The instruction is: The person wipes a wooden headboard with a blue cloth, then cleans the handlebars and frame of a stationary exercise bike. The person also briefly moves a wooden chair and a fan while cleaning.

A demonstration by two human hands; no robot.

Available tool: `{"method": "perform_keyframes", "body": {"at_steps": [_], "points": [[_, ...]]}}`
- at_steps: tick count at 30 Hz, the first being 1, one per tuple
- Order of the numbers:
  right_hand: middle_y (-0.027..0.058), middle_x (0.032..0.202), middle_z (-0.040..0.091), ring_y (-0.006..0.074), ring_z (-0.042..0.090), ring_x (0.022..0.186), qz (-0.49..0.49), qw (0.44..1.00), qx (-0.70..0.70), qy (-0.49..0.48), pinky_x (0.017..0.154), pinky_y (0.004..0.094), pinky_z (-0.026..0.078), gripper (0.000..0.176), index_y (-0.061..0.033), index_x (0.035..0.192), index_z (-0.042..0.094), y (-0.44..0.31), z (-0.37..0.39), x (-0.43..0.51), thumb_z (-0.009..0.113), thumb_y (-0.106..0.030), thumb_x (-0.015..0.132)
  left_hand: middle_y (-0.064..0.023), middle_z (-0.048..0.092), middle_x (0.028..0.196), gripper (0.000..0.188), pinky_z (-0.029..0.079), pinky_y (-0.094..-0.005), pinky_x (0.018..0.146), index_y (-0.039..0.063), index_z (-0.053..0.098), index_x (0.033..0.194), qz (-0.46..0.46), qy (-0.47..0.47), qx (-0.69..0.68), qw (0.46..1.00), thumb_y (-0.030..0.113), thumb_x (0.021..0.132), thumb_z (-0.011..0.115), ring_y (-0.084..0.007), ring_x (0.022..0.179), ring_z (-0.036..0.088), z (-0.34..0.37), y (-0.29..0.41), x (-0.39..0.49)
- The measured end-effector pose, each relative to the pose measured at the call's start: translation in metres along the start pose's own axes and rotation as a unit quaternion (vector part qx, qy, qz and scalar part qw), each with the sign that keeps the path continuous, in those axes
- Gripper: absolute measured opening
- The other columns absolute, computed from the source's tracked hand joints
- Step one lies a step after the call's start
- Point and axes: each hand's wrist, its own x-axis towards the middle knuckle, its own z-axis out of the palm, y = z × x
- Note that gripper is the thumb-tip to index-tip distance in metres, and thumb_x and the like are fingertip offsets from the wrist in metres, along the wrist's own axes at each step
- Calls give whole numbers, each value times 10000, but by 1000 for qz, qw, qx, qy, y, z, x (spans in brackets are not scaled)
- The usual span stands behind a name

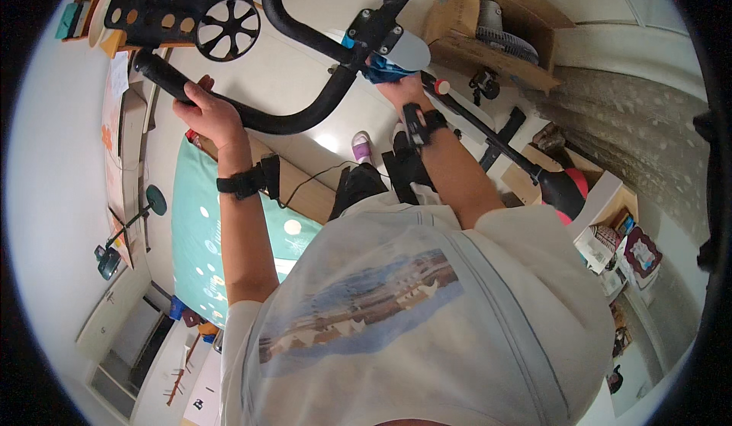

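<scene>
The black padded handlebar (pixel 280 122) of an exercise bike curves across the upper middle. On its left end rests my left hand (pixel 209 111), the fingers going round the tube. My right hand (pixel 403 91) grips a blue cloth (pixel 383 70) just below the bolted joint (pixel 374 31) of the frame, beside a grey rounded part (pixel 410 51); the fingers are mostly hidden by the cloth and frame. A black perforated panel (pixel 154 3) and a spoked black ring (pixel 227 30) stand at the upper left. Both wrists wear black straps with small devices.
At the upper right stands an open cardboard box (pixel 452 54) with a fan (pixel 506 46) in it. The bike's black bar (pixel 486 131) runs down to a black and red padded part (pixel 563 189). A bed with a green cover (pixel 197 226) is at left. A thin cable lies near my legs.
</scene>
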Motion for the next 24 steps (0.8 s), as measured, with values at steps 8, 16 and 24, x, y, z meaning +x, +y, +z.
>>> {"method": "perform_keyframes", "body": {"at_steps": [8,16,24], "points": [[109,1217,658,263,632,1095,-221,707,-670,-53,932,456,542,289,-114,1205,624,-25,-16,-37,619,-254,953,-137,683,905,355,503,-317,745,-26,411,1121,-8,-10,-10,1000,302,1030,509,-188,827,657,-1,-3,0],[77,1138,690,221,653,1057,-280,626,-728,-9,955,401,509,298,-41,1138,657,-49,-17,-72,720,-162,873,-126,645,888,337,509,-302,775,-42,397,1123,-7,-3,-59,998,253,1022,523,-172,798,627,1,-4,-2],[53,1084,675,235,620,943,-116,993,-7,26,838,361,535,235,-87,1087,645,30,16,-41,570,-283,980,-125,627,881,326,513,-320,737,-37,406,1102,10,-8,-57,998,246,1006,536,-188,775,627,2,-6,3]]}}
